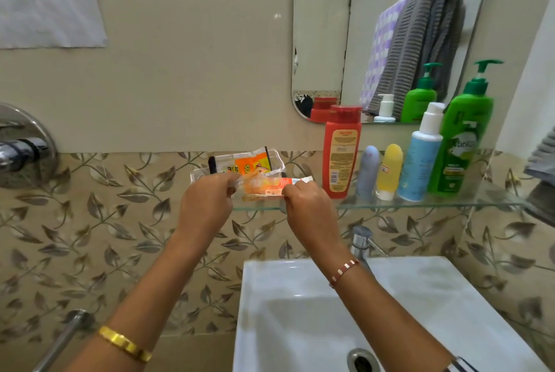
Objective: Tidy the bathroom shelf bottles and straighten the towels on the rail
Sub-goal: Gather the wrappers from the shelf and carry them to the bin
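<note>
On the glass shelf stand a red bottle, a small grey-blue bottle, a small yellow bottle, a light blue pump bottle and a tall green pump bottle. At the shelf's left end lies a clear blister pack with an orange label. My left hand and my right hand both grip an orange-and-white tube just above the shelf. A grey towel hangs at the far right edge, mostly out of frame.
A mirror above the shelf reflects a grey and a purple checked towel on a rail. Below are a white washbasin with a chrome tap. Chrome fittings stick out from the left wall.
</note>
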Demonstrator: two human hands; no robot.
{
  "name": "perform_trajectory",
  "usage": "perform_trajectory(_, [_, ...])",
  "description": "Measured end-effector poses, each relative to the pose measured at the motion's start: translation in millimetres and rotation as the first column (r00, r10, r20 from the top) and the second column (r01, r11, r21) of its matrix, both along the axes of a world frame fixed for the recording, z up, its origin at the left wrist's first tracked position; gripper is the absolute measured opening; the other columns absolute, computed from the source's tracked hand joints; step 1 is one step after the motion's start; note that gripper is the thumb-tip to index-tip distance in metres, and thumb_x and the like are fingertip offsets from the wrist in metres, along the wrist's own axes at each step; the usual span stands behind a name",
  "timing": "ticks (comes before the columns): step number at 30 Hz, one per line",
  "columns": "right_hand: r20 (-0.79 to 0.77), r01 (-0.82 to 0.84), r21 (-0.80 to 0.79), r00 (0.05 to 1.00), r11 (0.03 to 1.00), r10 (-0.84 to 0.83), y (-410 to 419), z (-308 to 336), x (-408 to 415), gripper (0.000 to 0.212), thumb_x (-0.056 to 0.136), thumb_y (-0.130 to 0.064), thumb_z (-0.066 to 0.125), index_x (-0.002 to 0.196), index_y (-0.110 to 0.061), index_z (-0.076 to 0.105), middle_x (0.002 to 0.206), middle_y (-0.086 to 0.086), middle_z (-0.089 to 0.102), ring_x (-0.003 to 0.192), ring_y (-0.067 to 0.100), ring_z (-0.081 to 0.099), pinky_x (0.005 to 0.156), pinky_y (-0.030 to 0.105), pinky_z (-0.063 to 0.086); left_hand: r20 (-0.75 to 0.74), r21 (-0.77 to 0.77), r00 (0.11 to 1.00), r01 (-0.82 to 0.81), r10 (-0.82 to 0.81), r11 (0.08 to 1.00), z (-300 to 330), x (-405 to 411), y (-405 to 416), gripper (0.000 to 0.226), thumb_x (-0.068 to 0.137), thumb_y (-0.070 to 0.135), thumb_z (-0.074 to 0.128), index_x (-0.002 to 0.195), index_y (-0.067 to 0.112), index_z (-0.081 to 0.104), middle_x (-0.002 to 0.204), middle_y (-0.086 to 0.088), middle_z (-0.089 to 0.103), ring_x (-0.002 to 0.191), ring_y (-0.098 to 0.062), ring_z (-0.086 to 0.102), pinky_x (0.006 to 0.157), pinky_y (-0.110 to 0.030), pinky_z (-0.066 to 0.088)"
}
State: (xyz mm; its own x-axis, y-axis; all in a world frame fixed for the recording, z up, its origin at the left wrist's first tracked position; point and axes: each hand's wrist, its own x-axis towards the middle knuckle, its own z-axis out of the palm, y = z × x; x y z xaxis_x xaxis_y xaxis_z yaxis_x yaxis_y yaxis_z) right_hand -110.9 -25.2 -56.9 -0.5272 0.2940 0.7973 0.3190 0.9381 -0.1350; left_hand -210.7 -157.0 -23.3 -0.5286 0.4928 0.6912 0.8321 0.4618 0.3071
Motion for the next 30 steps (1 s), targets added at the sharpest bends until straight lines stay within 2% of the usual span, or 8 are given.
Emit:
perform_trajectory(4, [-0.011, -0.05, 0.004, 0.999, 0.999, 0.051, -10, 2, 26, 0.01, 0.071, -0.001, 0.074, 0.077, -0.007, 0.069, 0.071, 0.009, 0.071, 0.062, 0.025, 0.063, 0.053, 0.03, 0.053, 0.0, 0.021, 0.999, -0.039, 0.039, 0.999, 0, 31, -14, 0.027, 0.086, 0.005, 0.054, 0.108, 0.012, 0.067, 0.093, -0.018, 0.071, 0.083, -0.038, 0.062, 0.062, -0.033, 0.043])
perform_trajectory(8, [-0.041, -0.077, 0.059, 0.996, 0.995, 0.08, -28, 1, 62, 0.014, 0.064, 0.004, 0.075, 0.069, -0.007, 0.067, 0.062, 0.008, 0.068, 0.054, 0.024, 0.058, 0.048, 0.024, 0.043, 0.033, 0.027, 0.997, -0.07, 0.069, 0.997, -10, 75, -36, 0.026, 0.083, 0.004, 0.058, 0.106, 0.011, 0.068, 0.092, -0.018, 0.072, 0.082, -0.037, 0.063, 0.065, -0.038, 0.047])
perform_trajectory(11, [-0.052, -0.097, 0.081, 0.993, 0.992, 0.102, -45, -9, 87, 0.017, 0.062, 0.007, 0.073, 0.065, -0.009, 0.065, 0.059, 0.007, 0.065, 0.052, 0.025, 0.054, 0.05, 0.024, 0.039, 0.059, 0.039, 0.993, -0.108, 0.106, 0.993, -20, 110, -57, 0.025, 0.08, 0.003, 0.061, 0.103, 0.01, 0.069, 0.09, -0.018, 0.072, 0.079, -0.038, 0.064, 0.064, -0.041, 0.052])
perform_trajectory(18, [-0.004, -0.265, -0.009, 0.964, 0.964, 0.265, -98, -53, 129, 0.02, 0.061, 0.008, 0.068, 0.065, -0.011, 0.065, 0.061, 0.005, 0.065, 0.055, 0.026, 0.054, 0.054, 0.026, 0.04, 0.186, 0.023, 0.956, -0.237, 0.228, 0.971, -63, 184, -123, 0.021, 0.075, -0.002, 0.066, 0.094, 0.004, 0.071, 0.085, -0.022, 0.072, 0.075, -0.038, 0.066, 0.065, -0.038, 0.049])
perform_trajectory(21, [0.047, -0.326, -0.056, 0.943, 0.944, 0.328, -126, -72, 137, 0.021, 0.055, 0.008, 0.069, 0.061, -0.012, 0.064, 0.056, 0.005, 0.063, 0.053, 0.027, 0.054, 0.054, 0.025, 0.04, 0.279, -0.029, 0.907, -0.319, 0.315, 0.947, -82, 198, -155, 0.018, 0.075, 0.0, 0.066, 0.091, 0.003, 0.072, 0.087, -0.024, 0.071, 0.081, -0.039, 0.065, 0.07, -0.041, 0.051])
perform_trajectory(24, [0.106, -0.376, -0.098, 0.917, 0.922, 0.385, -155, -92, 141, 0.02, 0.056, 0.007, 0.07, 0.061, -0.011, 0.064, 0.056, 0.006, 0.062, 0.055, 0.029, 0.055, 0.053, 0.027, 0.04, 0.355, -0.118, 0.849, -0.375, 0.392, 0.919, -101, 211, -188, 0.021, 0.08, 0.007, 0.062, 0.099, 0.006, 0.069, 0.097, -0.019, 0.071, 0.093, -0.036, 0.063, 0.074, -0.034, 0.045])
perform_trajectory(27, [0.186, -0.388, -0.126, 0.895, 0.913, 0.406, -180, -113, 141, 0.019, 0.058, 0.006, 0.07, 0.061, -0.011, 0.064, 0.056, 0.007, 0.061, 0.056, 0.03, 0.054, 0.052, 0.029, 0.039, 0.454, -0.127, 0.789, -0.402, 0.414, 0.907, -121, 218, -214, 0.024, 0.081, 0.009, 0.062, 0.105, 0.006, 0.068, 0.104, -0.016, 0.071, 0.098, -0.032, 0.062, 0.077, -0.031, 0.044])
perform_trajectory(30, [0.281, -0.393, -0.167, 0.86, 0.904, 0.426, -202, -136, 135, 0.02, 0.055, 0.008, 0.068, 0.059, -0.011, 0.062, 0.054, 0.007, 0.06, 0.054, 0.029, 0.053, 0.05, 0.029, 0.036, 0.527, -0.132, 0.753, -0.385, 0.394, 0.913, -149, 214, -238, 0.025, 0.081, 0.008, 0.062, 0.105, 0.005, 0.068, 0.104, -0.016, 0.071, 0.096, -0.031, 0.064, 0.074, -0.029, 0.043])
